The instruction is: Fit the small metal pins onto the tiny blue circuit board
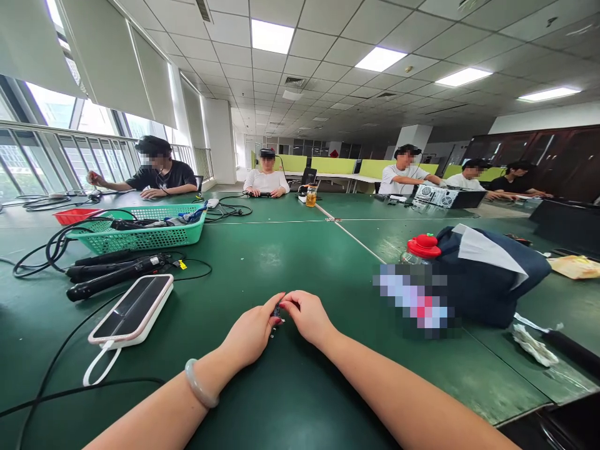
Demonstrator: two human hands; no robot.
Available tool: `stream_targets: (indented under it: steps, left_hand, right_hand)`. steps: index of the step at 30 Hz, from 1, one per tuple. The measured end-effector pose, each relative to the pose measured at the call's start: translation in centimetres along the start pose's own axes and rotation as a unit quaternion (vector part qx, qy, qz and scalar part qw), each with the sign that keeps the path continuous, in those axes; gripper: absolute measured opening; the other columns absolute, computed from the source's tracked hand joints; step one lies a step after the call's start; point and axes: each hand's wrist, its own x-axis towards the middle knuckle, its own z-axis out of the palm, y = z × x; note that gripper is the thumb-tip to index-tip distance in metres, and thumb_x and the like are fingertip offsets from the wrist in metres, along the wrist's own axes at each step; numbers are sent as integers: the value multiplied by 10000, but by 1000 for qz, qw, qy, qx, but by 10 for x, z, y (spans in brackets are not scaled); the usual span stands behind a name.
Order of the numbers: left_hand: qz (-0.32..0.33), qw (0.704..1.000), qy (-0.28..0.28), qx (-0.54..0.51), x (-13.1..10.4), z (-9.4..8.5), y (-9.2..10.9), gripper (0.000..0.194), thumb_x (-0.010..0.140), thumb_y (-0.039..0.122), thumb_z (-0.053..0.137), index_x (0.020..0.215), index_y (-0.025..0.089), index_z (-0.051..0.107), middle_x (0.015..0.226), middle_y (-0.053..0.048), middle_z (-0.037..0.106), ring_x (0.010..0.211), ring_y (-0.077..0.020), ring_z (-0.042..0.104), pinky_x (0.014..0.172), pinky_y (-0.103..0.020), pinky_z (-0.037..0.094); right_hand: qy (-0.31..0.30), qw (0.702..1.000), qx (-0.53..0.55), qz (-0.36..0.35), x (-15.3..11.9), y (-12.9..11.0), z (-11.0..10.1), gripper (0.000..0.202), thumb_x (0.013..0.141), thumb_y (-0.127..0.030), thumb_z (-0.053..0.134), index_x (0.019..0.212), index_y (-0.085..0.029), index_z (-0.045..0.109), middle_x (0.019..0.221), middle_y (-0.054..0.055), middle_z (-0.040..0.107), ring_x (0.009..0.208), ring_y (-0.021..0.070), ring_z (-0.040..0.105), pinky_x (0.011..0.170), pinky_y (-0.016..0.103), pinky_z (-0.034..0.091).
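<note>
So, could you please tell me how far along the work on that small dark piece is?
Nothing looks clearly done: no finished piece can be made out. In hand is the small dark piece, pinched between the left hand and right hand, mostly hidden by fingers. What is left, I cannot tell; cables lie in the green basket, apart from both hands.

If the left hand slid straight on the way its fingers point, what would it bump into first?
Most likely the right hand, whose fingertips are close to the left hand's; exact depth is hard to judge.
</note>
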Motion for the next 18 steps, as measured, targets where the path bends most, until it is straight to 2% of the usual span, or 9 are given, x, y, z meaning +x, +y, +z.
stream_targets:
  steps: [7,11,18]
  left_hand:
    - [7,1000,11,6,-1,1,-2,471,857,228,343,1329,228,348,987,-59,652,874,-198,589,788,-303,417]
    - [6,1000,9,17,-2,0,-1,471,862,240,326,1332,203,348,1039,-74,638,904,-208,581,805,-313,414]
    - [4,1000,19,12,-2,-1,-1,472,856,219,327,1326,223,358,1104,-73,613,942,-215,573,825,-322,415]
  right_hand:
    - [1,1000,6,-8,-1,0,1,164,821,-167,526,706,-185,642,717,-3,626,684,121,548,667,214,410]
    - [-7,1000,-3,-10,-1,-1,0,156,814,-159,540,698,-186,642,707,-3,623,678,122,548,660,213,410]
    - [-20,1000,-21,-6,-2,-3,1,173,826,-164,516,706,-188,639,714,1,625,677,125,549,652,223,413]
